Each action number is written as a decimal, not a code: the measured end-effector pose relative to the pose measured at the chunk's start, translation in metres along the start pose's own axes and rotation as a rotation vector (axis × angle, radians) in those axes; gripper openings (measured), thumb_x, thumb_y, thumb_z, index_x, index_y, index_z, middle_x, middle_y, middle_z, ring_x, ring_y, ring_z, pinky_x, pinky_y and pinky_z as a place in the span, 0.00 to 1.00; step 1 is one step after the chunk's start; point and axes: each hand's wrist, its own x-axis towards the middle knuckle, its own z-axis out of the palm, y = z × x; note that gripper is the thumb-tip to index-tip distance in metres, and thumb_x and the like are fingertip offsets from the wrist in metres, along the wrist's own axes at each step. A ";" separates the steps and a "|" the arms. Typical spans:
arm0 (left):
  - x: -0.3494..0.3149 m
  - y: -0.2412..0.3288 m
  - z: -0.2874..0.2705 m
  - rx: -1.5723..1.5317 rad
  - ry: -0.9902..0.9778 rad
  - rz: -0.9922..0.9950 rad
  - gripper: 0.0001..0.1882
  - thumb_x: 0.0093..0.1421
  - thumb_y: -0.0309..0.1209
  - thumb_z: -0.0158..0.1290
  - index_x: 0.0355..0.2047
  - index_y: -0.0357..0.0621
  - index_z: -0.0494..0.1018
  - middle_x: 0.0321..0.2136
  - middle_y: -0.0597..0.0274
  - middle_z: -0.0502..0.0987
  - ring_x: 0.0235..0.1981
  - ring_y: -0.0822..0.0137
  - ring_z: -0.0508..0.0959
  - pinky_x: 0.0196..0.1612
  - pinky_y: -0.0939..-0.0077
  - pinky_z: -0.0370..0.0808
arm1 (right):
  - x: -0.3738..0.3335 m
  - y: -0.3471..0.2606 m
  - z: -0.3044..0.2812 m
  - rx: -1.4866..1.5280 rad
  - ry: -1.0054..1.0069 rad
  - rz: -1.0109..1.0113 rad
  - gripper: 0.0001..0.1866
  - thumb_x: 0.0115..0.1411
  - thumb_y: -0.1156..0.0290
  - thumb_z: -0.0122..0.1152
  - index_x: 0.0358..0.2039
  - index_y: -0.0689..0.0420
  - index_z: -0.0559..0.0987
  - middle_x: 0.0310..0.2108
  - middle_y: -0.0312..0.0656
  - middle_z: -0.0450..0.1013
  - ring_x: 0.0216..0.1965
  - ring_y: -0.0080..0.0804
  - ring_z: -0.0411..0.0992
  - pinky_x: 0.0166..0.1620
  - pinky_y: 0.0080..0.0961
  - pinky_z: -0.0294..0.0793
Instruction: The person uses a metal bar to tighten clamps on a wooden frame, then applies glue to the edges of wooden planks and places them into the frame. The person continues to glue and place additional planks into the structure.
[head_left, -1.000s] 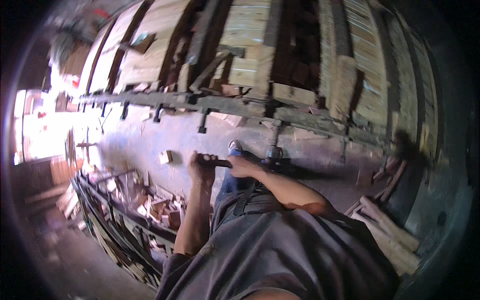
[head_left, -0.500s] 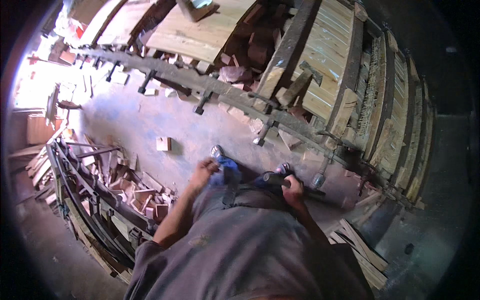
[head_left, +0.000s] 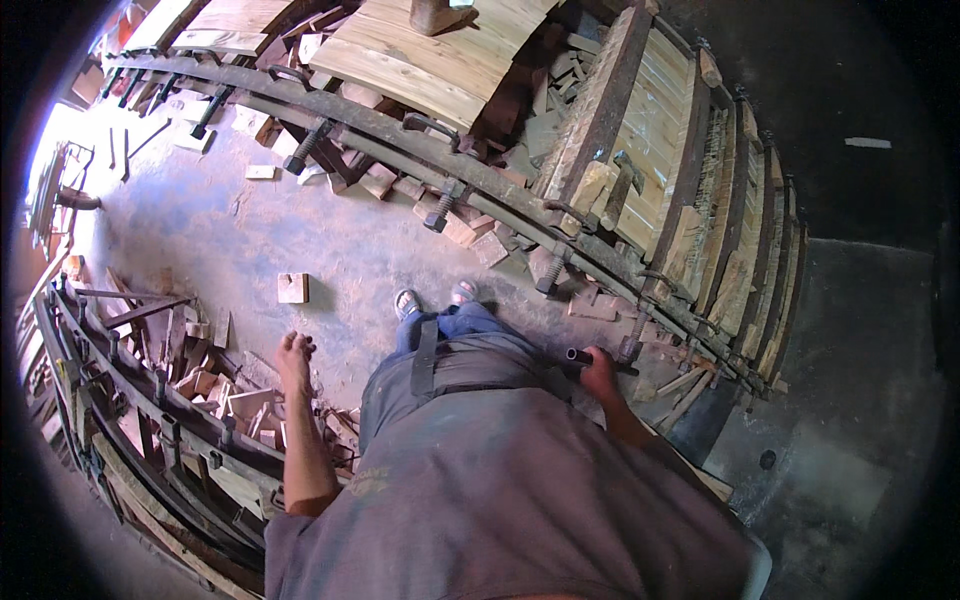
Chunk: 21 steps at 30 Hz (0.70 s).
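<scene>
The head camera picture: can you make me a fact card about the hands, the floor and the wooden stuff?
Right hand: gripping a dark, hollow, round tube
Left hand: fingers curled, no held thing visible
Floor: a pale, squarish wooden block, ahead of the left hand and not touching it
Top: wide, pale wooden boards beyond a long, dark rail with thick, dark bolts
Lower left: a jumbled pile of wooden scraps

The grey floor (head_left: 350,245) bears wooden offcuts (head_left: 488,249) — one notched block (head_left: 292,288) lying apart
</scene>
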 end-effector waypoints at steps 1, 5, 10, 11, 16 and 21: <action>-0.001 -0.014 -0.002 -0.012 -0.010 -0.002 0.15 0.65 0.32 0.51 0.46 0.33 0.74 0.30 0.58 0.80 0.26 0.70 0.77 0.29 0.77 0.71 | 0.001 0.006 0.001 0.038 -0.039 0.013 0.11 0.47 0.77 0.62 0.34 0.56 0.78 0.33 0.47 0.77 0.39 0.46 0.76 0.43 0.37 0.73; -0.027 -0.064 0.001 0.086 -0.081 -0.015 0.13 0.64 0.31 0.51 0.42 0.33 0.75 0.27 0.58 0.79 0.26 0.70 0.76 0.30 0.75 0.73 | 0.014 0.008 -0.012 0.245 -0.202 0.137 0.14 0.49 0.81 0.56 0.38 0.56 0.79 0.33 0.45 0.78 0.37 0.39 0.77 0.43 0.31 0.74; -0.075 -0.065 0.003 0.256 -0.168 -0.013 0.09 0.61 0.28 0.52 0.32 0.30 0.73 0.23 0.61 0.76 0.26 0.73 0.72 0.31 0.76 0.70 | 0.072 0.045 -0.025 0.561 0.134 0.501 0.10 0.53 0.80 0.52 0.34 0.56 0.78 0.26 0.42 0.75 0.24 0.35 0.73 0.27 0.33 0.71; -0.079 -0.055 -0.004 0.364 -0.169 0.057 0.09 0.61 0.28 0.52 0.31 0.31 0.72 0.22 0.63 0.74 0.25 0.74 0.71 0.30 0.76 0.69 | 0.097 0.029 -0.033 0.757 0.189 0.715 0.08 0.54 0.80 0.52 0.33 0.56 0.77 0.24 0.41 0.74 0.21 0.34 0.72 0.23 0.33 0.70; -0.060 -0.035 -0.026 0.119 -0.076 -0.191 0.07 0.63 0.25 0.51 0.36 0.32 0.73 0.25 0.60 0.76 0.24 0.71 0.74 0.27 0.76 0.72 | 0.198 0.012 -0.076 1.009 0.574 0.704 0.04 0.59 0.76 0.49 0.27 0.57 0.72 0.20 0.40 0.69 0.18 0.34 0.68 0.20 0.33 0.65; -0.027 0.029 -0.056 0.031 0.112 -0.277 0.08 0.64 0.25 0.50 0.40 0.33 0.72 0.27 0.58 0.78 0.26 0.69 0.77 0.29 0.75 0.76 | 0.280 -0.051 -0.103 0.252 0.990 0.588 0.14 0.58 0.67 0.56 0.39 0.63 0.79 0.38 0.52 0.77 0.39 0.50 0.75 0.44 0.39 0.74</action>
